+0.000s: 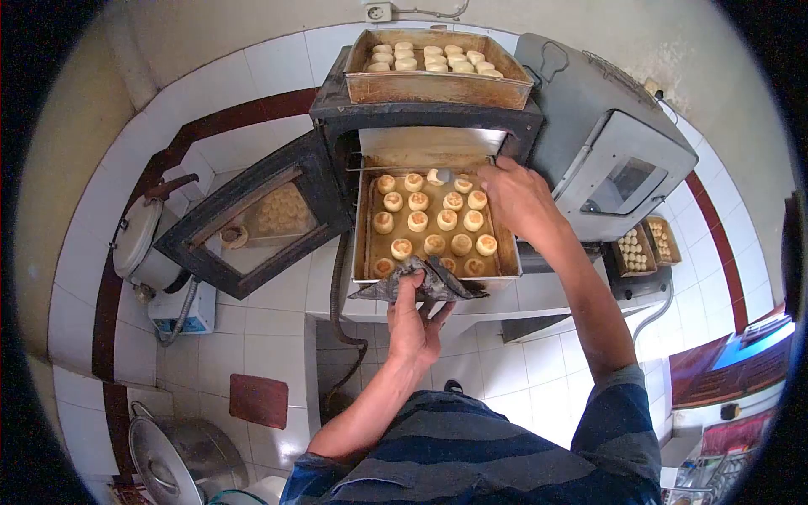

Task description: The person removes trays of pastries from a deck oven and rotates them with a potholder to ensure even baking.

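A metal baking tray (363, 244) of round, brown-topped pastries (417, 220) juts out of the open oven (337, 109). My left hand (411, 330) is closed on a dark, folded cloth (433, 282) at the tray's front rim, thumb on top. Over the tray's back right, my right hand (523, 198) has its fingers bent together beside the pastries; what they hold, if anything, I cannot make out. Left of those fingers, in the back row, one paler pastry (434, 177) has a small grey shape against it. A thin metal bar crosses behind that row.
The glass-fronted oven door (252, 215) hangs open on the left. Atop the oven sits another tray (438, 87) of pale pastries. A grey metal oven (619, 160) stands at right, with two small pans (633, 271) of dough pieces beyond. Lower left is a large pot (189, 454).
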The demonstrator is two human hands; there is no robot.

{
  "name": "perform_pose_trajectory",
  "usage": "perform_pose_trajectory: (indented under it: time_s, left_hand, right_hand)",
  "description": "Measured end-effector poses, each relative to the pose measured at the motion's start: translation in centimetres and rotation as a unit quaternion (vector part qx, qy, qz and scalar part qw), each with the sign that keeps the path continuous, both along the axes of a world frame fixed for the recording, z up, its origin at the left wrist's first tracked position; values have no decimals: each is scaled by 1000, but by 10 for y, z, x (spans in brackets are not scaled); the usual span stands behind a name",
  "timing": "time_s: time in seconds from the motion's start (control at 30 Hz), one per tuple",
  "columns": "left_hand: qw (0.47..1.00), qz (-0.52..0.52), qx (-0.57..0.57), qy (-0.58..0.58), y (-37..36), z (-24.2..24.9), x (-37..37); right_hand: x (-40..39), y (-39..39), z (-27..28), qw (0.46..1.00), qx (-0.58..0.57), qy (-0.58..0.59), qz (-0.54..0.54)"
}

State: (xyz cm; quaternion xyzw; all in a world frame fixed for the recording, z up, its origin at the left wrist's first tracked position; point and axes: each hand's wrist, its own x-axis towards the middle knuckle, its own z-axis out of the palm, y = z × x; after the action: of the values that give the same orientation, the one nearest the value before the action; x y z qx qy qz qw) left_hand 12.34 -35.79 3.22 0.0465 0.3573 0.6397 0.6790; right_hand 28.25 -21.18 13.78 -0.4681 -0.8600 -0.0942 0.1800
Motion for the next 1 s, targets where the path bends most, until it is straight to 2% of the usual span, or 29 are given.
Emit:
perform_pose_trajectory:
  time_s: [0.07, 0.13, 0.23, 0.57, 0.67, 0.83, 1.0]
  left_hand:
    - [1000, -1, 2, -1, 0, -2, 0]
    - [1000, -4, 5, -2, 1, -2, 0]
    - [1000, 0, 4, -2, 1, -3, 0]
    - [1000, 3, 7, -9, 1, 3, 0]
    - [1000, 4, 3, -10, 1, 3, -2]
    - [1000, 14, 4, -15, 3, -1, 0]
    - [1000, 23, 0, -14, 3, -1, 0]
  right_hand:
    - [1, -1, -4, 1000, 25, 0, 2]
    - [1, 3, -14, 993, 112, -9, 42]
    - [-2, 4, -20, 989, 124, -23, 72]
    - [-6, -4, -29, 992, 93, -48, 65]
    - [-5, -7, -26, 989, 119, -42, 80]
    - [-21, -37, -1, 988, 75, -1, 132]
    - [-36, -39, -8, 981, 68, -55, 173]
